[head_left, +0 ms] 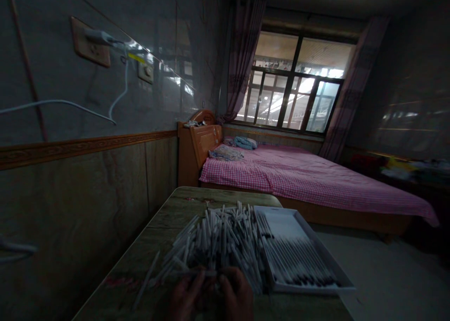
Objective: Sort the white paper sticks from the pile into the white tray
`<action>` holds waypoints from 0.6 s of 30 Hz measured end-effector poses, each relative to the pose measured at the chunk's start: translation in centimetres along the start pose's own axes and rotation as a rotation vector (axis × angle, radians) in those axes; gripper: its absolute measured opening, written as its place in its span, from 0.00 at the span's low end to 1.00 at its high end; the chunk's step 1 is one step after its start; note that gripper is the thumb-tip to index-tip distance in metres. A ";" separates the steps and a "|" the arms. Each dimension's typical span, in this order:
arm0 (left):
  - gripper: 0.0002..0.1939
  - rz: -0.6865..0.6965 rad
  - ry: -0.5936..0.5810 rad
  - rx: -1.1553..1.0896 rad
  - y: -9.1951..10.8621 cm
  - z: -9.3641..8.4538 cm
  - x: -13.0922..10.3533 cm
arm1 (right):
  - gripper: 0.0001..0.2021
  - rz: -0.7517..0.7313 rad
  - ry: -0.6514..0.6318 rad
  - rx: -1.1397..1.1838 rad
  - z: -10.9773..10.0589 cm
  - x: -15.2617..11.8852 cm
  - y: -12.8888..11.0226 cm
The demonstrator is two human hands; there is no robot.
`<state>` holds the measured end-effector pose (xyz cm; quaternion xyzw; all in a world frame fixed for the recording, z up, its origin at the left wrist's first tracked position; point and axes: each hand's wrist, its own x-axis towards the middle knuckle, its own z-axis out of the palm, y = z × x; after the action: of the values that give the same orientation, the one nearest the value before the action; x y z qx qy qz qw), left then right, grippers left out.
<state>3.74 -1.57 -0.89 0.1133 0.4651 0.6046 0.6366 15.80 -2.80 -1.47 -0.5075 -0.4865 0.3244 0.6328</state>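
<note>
Low in the head view, my left hand [186, 294] and my right hand [236, 290] are close together over the near part of the table. Between their fingertips lies a slim pale pen [210, 273], pinched at both sides and held roughly level. Just beyond the hands spreads a heap of loose white pens [225, 234], some with dark ends. To the right, a shallow white tray [346, 283] holds a slanted row of similar pens [298, 260], dark ends toward me. One single pen [146, 279] rests apart, left of my left hand. Dim light blurs finger detail.
The marbled table [161, 218] stands beside a tiled wall [158, 171]. Past it is a bed [298, 171] with a pink checked cover and wooden headboard [202, 145]. A white cable [70, 104] hangs from a wall socket [91, 49]. The tray's right side reaches the table edge.
</note>
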 end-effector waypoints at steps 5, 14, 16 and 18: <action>0.18 0.029 -0.074 0.035 -0.5 -0.3 0.1 | 0.09 -0.030 0.015 0.005 0.2 -0.2 0.4; 0.30 0.067 -0.108 0.121 0.5 0.0 -1.1 | 0.11 -0.133 -0.027 -0.200 -0.1 -0.3 1.4; 0.32 0.095 -0.115 0.127 0.6 0.0 -1.3 | 0.12 -0.218 -0.033 -0.288 -0.2 -0.3 1.6; 0.33 0.141 -0.097 0.133 0.6 -0.1 -1.3 | 0.14 -0.334 -0.020 -0.389 -0.4 -0.2 1.8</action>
<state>3.44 -2.61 0.07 0.2167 0.4636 0.6095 0.6055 16.23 -2.58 -3.21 -0.5289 -0.6231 0.1207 0.5635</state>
